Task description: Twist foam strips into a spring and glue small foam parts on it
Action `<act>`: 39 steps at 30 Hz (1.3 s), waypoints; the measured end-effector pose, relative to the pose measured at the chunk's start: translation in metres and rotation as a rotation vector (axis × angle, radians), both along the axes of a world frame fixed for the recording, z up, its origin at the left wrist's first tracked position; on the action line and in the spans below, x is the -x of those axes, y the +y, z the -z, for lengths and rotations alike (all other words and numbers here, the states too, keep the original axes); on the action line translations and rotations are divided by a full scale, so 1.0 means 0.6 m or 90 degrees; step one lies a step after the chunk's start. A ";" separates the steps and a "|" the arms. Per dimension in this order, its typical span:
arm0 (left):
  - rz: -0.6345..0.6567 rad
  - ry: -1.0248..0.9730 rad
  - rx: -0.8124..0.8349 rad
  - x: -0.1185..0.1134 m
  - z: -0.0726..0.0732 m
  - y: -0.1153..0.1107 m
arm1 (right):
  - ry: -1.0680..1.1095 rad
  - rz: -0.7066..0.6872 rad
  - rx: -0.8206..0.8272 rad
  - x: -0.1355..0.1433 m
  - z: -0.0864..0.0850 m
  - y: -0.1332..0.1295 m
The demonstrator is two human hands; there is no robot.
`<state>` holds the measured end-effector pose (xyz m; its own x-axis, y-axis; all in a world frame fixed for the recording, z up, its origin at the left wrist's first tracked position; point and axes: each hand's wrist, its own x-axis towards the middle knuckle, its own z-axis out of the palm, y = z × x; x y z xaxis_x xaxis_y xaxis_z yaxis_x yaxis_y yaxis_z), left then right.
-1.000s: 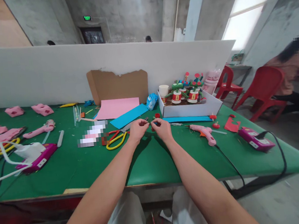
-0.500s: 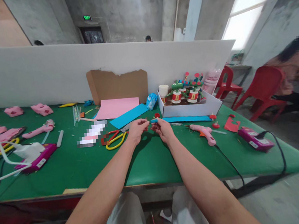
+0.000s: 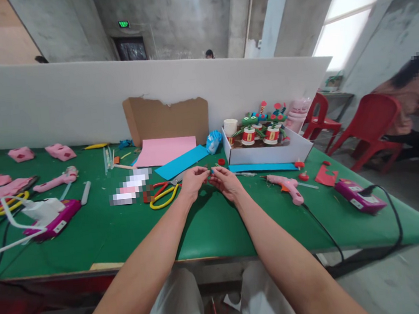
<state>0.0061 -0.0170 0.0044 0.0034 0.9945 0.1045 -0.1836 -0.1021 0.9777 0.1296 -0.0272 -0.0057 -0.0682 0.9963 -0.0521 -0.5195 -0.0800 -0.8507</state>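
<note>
My left hand (image 3: 194, 181) and my right hand (image 3: 227, 181) meet over the middle of the green table (image 3: 139, 239), fingertips almost touching. Each is pinched, and a tiny dark item shows between them, too small to name. Just behind my right hand lies a small red roll (image 3: 221, 162). Scissors with red and yellow handles (image 3: 164, 196) rest beside my left hand. A blue paper strip (image 3: 182, 162) and a pink sheet (image 3: 166, 150) lie behind the hands. To the right is a pink glue gun (image 3: 289, 184).
A white box (image 3: 269, 153) holds paper-cup figures at the back right. Purple power strips (image 3: 361, 198) with cables sit at both sides. A cardboard piece (image 3: 170, 121) leans on the white partition (image 3: 57, 103). A person sits at far right near red chairs (image 3: 373, 115).
The small blue piece seen at my right fingertips before is now mostly hidden. My fingers have curled slightly closer together, and the view has shifted a little.
</note>
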 end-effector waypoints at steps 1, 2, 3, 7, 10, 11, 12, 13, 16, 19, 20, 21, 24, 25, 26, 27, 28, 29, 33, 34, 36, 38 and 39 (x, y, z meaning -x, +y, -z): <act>0.001 0.004 0.000 0.000 0.000 0.000 | -0.002 0.001 -0.002 0.000 0.000 0.000; 0.002 0.008 -0.001 0.000 0.001 0.001 | -0.003 0.003 -0.004 0.000 0.001 0.000; 0.002 0.011 -0.003 0.000 0.001 0.001 | -0.004 0.005 -0.005 0.000 0.002 0.000; 0.010 0.019 -0.007 0.001 0.002 0.002 | -0.012 0.013 -0.014 -0.001 0.005 0.003; 0.022 0.013 -0.005 0.002 0.002 0.002 | -0.026 0.020 -0.020 -0.001 0.007 0.005; 0.025 0.010 -0.002 0.003 0.002 0.002 | -0.036 0.023 -0.021 0.000 0.007 0.005; 0.027 0.006 0.003 0.003 0.003 0.002 | -0.047 0.029 -0.022 0.000 0.008 0.005; 0.029 -0.001 0.009 0.003 0.003 0.002 | -0.059 0.038 -0.025 0.000 0.008 0.006; 0.053 -0.029 0.028 0.003 0.003 0.002 | -0.096 0.073 -0.043 0.002 0.010 0.006; 0.078 -0.055 0.035 0.003 0.004 0.001 | -0.124 0.106 -0.070 0.003 0.011 0.008; 0.081 -0.062 0.033 0.003 0.003 0.000 | -0.128 0.117 -0.076 0.004 0.011 0.009; 0.081 -0.069 0.029 0.003 0.002 0.000 | -0.129 0.125 -0.078 0.005 0.010 0.009; 0.077 -0.085 0.023 0.003 -0.002 -0.003 | -0.106 0.141 -0.071 0.007 0.009 0.009; 0.074 -0.086 0.023 0.003 -0.004 -0.004 | -0.096 0.143 -0.067 0.007 0.008 0.009; 0.069 -0.083 0.025 0.003 -0.005 -0.005 | -0.089 0.144 -0.065 0.008 0.008 0.008; 0.063 -0.076 0.026 0.003 -0.006 -0.006 | -0.086 0.143 -0.064 0.008 0.007 0.007; 0.054 -0.065 0.025 0.003 -0.007 -0.007 | -0.086 0.141 -0.065 0.009 0.007 0.007; 0.044 -0.051 0.021 0.003 -0.008 -0.007 | -0.087 0.137 -0.065 0.009 0.007 0.006; 0.010 -0.005 -0.009 0.004 -0.005 -0.005 | -0.076 0.107 -0.049 0.009 0.009 0.005; 0.009 0.000 -0.014 0.005 -0.004 -0.004 | -0.067 0.100 -0.042 0.009 0.011 0.006; 0.016 0.003 -0.017 0.005 -0.002 -0.003 | -0.049 0.091 -0.034 0.008 0.014 0.008; 0.024 0.004 -0.019 0.005 -0.002 -0.003 | -0.036 0.085 -0.029 0.008 0.016 0.010; 0.025 0.004 -0.020 0.005 -0.001 -0.003 | -0.031 0.083 -0.026 0.007 0.016 0.011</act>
<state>0.0032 -0.0187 0.0052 0.0436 0.9898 0.1353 -0.1815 -0.1253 0.9754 0.1252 -0.0208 -0.0156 0.0632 0.9979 -0.0107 -0.4806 0.0211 -0.8767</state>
